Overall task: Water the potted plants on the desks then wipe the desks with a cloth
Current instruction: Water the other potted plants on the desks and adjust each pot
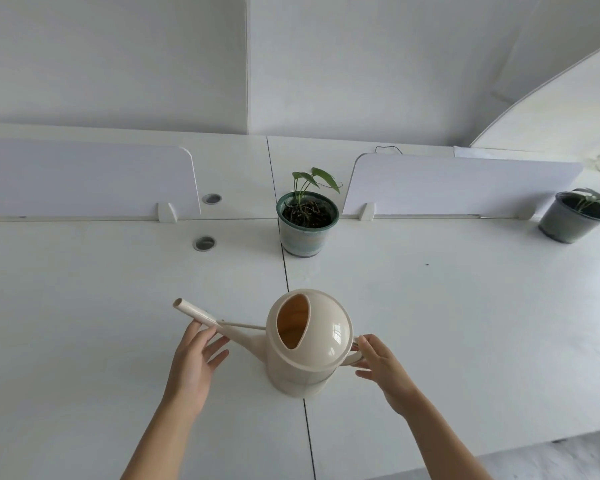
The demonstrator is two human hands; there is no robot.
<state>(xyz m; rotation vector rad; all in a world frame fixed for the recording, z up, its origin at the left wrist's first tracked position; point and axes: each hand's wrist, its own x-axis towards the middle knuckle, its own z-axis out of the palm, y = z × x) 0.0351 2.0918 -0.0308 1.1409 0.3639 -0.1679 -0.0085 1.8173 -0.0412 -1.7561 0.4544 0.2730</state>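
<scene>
A cream plastic watering can (309, 344) stands on the white desk (447, 323), over the seam between two desktops, with its spout pointing left. My left hand (194, 362) is beside the spout, fingers straight and spread, fingertips touching its underside. My right hand (381, 365) is at the can's handle, fingers loosely extended against it. Behind the can stands a green-glazed pot (307, 226) with a small leafy plant. At the far right sits a dark plastic pot (574, 216) holding a small seedling.
Two white divider panels (458, 185) stand along the back of the desks. Two round cable grommets (204, 243) lie left of the green pot. The desk's front edge runs at the lower right, with floor beyond.
</scene>
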